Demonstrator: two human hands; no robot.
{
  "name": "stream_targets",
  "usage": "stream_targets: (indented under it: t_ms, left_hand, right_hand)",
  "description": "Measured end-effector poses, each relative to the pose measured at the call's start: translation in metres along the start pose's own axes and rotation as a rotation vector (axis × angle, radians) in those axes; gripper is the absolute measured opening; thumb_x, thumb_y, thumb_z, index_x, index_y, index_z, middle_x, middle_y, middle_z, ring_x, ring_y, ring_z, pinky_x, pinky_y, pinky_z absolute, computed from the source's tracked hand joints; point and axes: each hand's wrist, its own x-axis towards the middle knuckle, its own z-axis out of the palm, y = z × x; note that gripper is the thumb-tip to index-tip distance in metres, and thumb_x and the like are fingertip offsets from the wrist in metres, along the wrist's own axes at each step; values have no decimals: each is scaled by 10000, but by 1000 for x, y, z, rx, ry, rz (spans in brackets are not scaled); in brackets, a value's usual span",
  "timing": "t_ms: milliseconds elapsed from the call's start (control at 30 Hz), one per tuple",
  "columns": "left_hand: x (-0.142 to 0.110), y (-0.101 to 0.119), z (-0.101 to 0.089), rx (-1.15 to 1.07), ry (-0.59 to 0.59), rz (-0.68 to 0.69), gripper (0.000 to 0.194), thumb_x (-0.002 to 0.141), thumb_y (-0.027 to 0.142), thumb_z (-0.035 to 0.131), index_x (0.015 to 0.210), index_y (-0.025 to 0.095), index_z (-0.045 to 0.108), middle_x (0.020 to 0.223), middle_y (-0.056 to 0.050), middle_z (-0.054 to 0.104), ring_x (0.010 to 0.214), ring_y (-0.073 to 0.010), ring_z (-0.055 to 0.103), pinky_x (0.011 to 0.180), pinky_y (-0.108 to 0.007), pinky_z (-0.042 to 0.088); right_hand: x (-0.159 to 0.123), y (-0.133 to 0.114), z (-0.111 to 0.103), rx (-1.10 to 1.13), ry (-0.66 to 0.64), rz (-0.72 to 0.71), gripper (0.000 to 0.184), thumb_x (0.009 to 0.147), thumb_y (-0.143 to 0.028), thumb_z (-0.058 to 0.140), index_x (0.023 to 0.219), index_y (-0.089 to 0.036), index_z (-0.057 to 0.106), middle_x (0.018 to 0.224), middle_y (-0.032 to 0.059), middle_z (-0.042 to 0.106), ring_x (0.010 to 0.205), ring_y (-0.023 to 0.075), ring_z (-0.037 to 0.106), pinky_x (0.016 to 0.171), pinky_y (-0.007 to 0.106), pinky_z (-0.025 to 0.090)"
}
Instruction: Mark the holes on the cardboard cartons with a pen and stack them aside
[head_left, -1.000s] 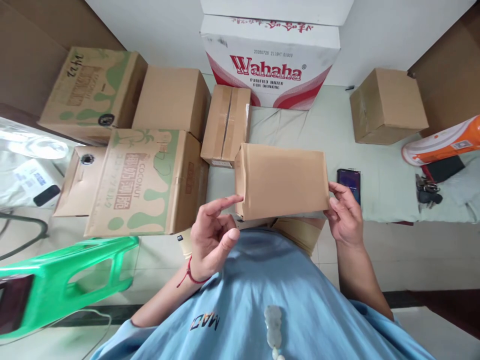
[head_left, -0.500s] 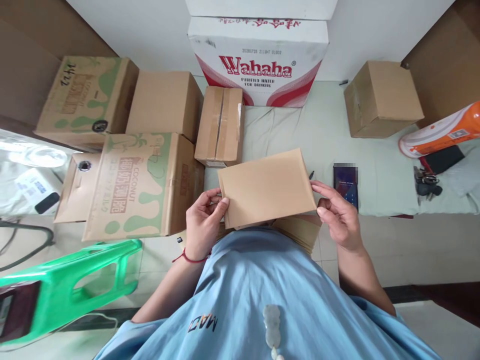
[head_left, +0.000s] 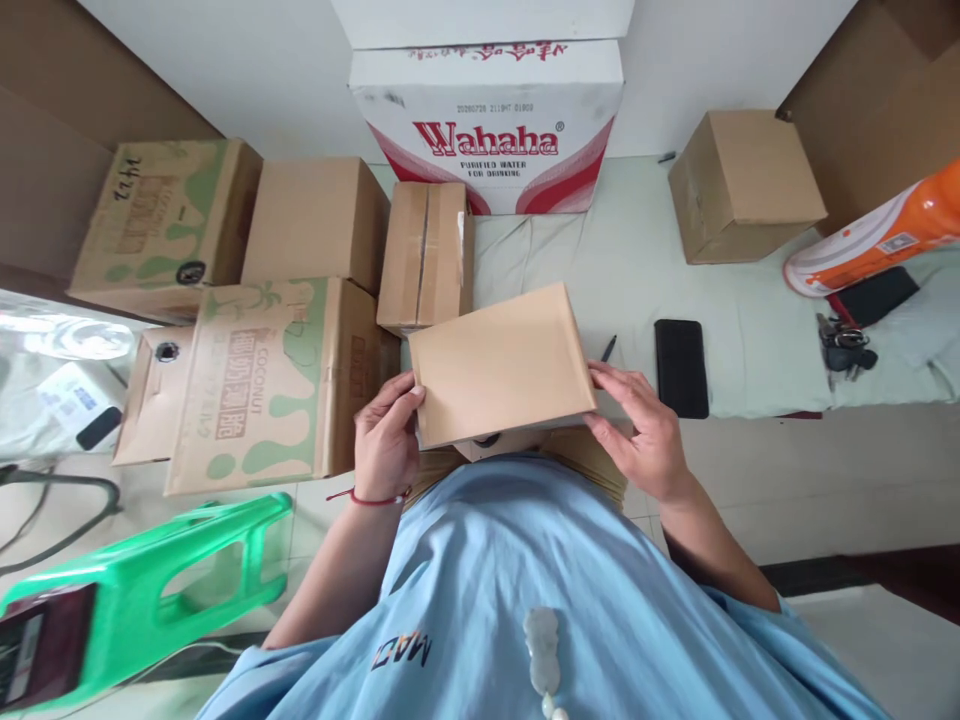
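left hand [head_left: 386, 440] pinching left edge of brown box [head_left: 499, 365] | right hand [head_left: 637, 425] spread at near-right corner | box between hands

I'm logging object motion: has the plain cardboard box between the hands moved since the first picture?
Yes: judged against the black smartphone, the plain cardboard box has shifted left, leaving a wider gap between them.

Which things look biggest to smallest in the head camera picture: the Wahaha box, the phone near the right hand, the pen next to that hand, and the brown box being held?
1. Wahaha box
2. Brown box (being nearer may make it look bigger)
3. Phone
4. Pen
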Motion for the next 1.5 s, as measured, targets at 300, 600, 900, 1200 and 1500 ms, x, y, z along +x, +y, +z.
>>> stream_targets:
  t_ms: [300, 600, 900, 1200, 1500]
  left_hand:
    - [-8, -4, -7, -179, 28, -178, 448, 671, 487, 935, 997, 188, 863, 874, -16, 839, 756, -193, 758, 665, -267, 579]
    - [-17, 4, -11, -307, -77, -95, 512, 796, 711, 869, 856, 206, 810, 803, -29, 819, 850, -277, 832, 787, -363, 687]
    - [-14, -18, -5, -256, -117, -101, 600, 814, 750, 833, 1046, 197, 833, 997, -79, 849, 1094, -323, 814, 947, -400, 656]
    - [-24, -18, 3, -243, -122, -212, 537, 743, 676, 929, 1000, 215, 834, 952, -52, 832, 854, -228, 761, 705, -291, 591]
    - [-44, 35, 1, -164, -138, 252, 486, 850, 553, 892, 1187, 209, 822, 1127, -74, 788, 989, -221, 723, 871, -292, 580]
  right_hand:
    - [7, -31, 2, -151, 81, -252, 648, 1061, -206, 689, 1682, -287, 522, 1484, 167, 749, 1240, 312, 753, 989, 498, 658]
    - [1, -27, -8, 254, 167, 245, 344, 1037, -432, 754, 1339, -275, 706, 1305, 96, 664, 813, 152, 652, 665, 314, 610]
    - [3, 4, 9, 494, 130, 744, 584, 901, -788, 764, 1173, -280, 670, 1132, 66, 782, 859, 200, 725, 716, 328, 609]
    - [3, 17, -8, 397, 62, 783, 448, 983, -687, 698, 1077, -252, 754, 979, 32, 772, 895, 214, 699, 763, 330, 552]
    - [-17, 30, 17, 532, -16, 882, 528, 915, -499, 716, 1385, -274, 628, 1058, 23, 792, 891, 203, 735, 755, 335, 613]
